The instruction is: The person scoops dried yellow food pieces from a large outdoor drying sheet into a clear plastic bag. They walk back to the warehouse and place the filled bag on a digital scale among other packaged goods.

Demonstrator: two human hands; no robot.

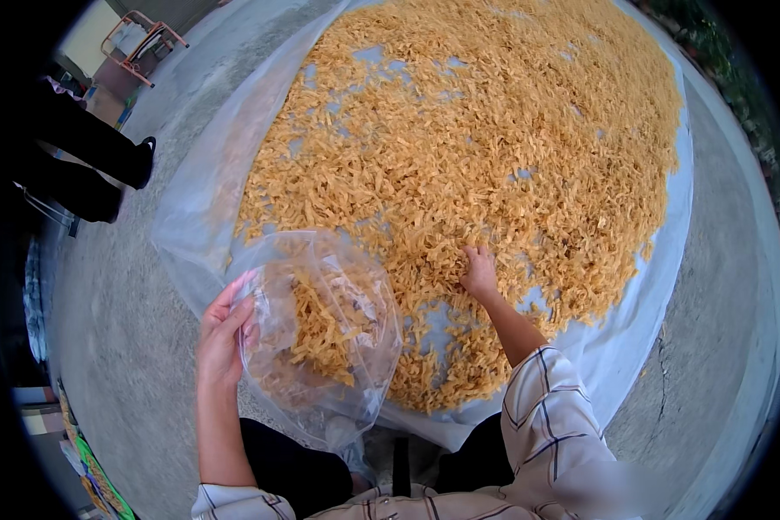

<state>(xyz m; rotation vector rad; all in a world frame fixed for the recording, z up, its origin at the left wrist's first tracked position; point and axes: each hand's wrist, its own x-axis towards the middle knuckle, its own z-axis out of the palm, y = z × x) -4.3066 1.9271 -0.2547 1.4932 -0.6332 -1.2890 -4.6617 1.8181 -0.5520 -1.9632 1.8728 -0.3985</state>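
My left hand (pixel 227 331) pinches the rim of a clear plastic bag (pixel 368 394), thumb against fingers. Inside the bag lies a heap of yellow-brown dried strips (pixel 319 334). Out in front, my right hand (pixel 479 273) reaches down into a wide layer of the same dried strips (pixel 425 173). Its fingertips are partly sunk among them and look curled, and I cannot see how much they hold. Under the strips is a pale sheet (pixel 204 186), showing through in bare patches.
At the left stands another person in dark trousers (pixel 87 165). A chair with an orange-pink frame (pixel 139 48) is at the far left. Grey concrete floor (pixel 139 303) surrounds the sheet, with a crack on the right. Greenery (pixel 711 43) borders the far right.
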